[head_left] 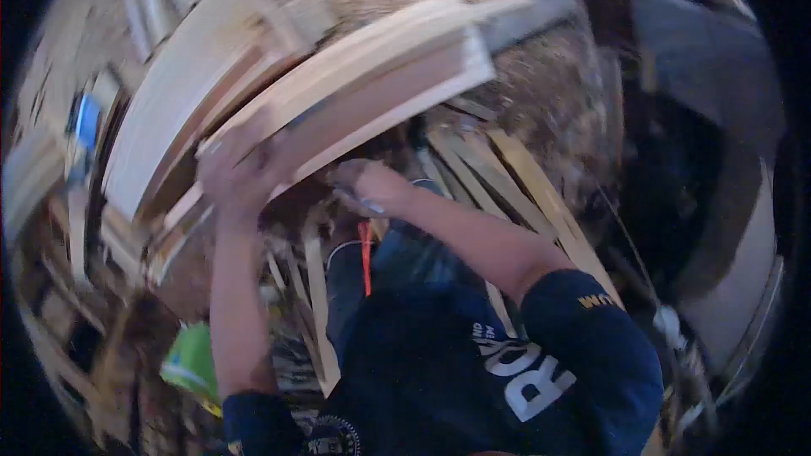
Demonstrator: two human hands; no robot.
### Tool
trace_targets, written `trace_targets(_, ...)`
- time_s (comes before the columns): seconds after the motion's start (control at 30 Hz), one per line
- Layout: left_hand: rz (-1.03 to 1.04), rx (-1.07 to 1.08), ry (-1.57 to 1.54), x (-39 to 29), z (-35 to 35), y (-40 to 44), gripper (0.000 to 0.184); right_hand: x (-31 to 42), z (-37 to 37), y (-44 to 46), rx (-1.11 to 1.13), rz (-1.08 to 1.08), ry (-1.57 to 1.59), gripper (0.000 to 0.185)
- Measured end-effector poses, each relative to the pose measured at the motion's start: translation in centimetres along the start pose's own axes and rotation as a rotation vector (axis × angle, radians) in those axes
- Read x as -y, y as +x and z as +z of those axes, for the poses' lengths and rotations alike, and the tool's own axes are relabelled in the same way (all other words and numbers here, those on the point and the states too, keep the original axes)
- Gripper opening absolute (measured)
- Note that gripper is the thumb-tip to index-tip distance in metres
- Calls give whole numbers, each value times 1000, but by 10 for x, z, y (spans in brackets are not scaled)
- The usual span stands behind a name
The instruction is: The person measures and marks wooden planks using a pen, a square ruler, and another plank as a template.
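A long piece of pale wood (pixel 363 122), seemingly several boards set edge to edge like a channel, slants up to the right in front of me. My left hand (pixel 241 171) is closed around its near left end, thumb and fingers over the upper edge. Just below the lower edge, my right hand (pixel 369 186) has its fingers curled in; whatever they hold is hidden and blurred. Behind the piece, a wide pale board (pixel 173 114) leans or lies to the left.
Loose wooden strips (pixel 524 181) lie to the right, and more offcuts (pixel 80 236) at the left. A bright green object (pixel 193 361) is beside my left forearm. A blue item (pixel 87 121) sits far left. A large dark shape with a pale rim (pixel 748 270) stands at the right.
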State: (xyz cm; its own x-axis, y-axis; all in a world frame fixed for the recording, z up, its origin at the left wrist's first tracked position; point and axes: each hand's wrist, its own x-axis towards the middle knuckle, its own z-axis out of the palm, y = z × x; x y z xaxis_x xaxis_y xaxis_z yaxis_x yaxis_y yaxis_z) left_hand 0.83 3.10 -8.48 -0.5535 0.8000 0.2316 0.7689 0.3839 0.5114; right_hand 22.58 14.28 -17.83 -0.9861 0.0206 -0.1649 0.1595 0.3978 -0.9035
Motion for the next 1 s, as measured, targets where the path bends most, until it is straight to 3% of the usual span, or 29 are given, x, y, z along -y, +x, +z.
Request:
trace_targets(0.07,-95,95,114,5,-3,-8,55,7,35,19,-3,-65,50,29)
trace_targets(0.17,-100,113,146,12,-1,-15,44,34,62,59,-22,-153,50,28)
trace_targets(0.27,-158,199,94,5,-2,-12,40,-6,128,63,0,288,718,39)
trace_targets(0.33,-142,137,19,7,-1,-17,32,11,144,83,-79,404,705,42)
trace_targets(0.37,-130,104,-24,11,-4,-24,29,27,151,100,-94,298,406,43)
trace_targets(0.43,-117,104,-60,9,-1,-24,27,40,154,122,-120,198,228,42)
trace_targets(0.5,-105,88,-103,10,4,-23,26,34,161,137,-152,243,454,40)
trace_targets(0.53,-103,67,-128,13,6,-25,26,32,160,149,-68,170,262,35)
trace_targets(0.6,-94,51,-169,15,11,-27,26,-17,188,158,-93,366,1191,32)
trace_targets(0.67,-82,58,-200,16,13,-27,26,-10,194,161,-139,330,1153,32)
trace_targets(0.73,-68,30,-194,17,17,-26,25,49,179,167,-162,71,148,32)
trace_targets(0.87,-49,23,-219,21,16,-28,23,42,183,170,-139,67,2,29)
trace_targets(1.0,-37,67,-169,19,15,-26,21,45,184,169,-161,98,127,28)
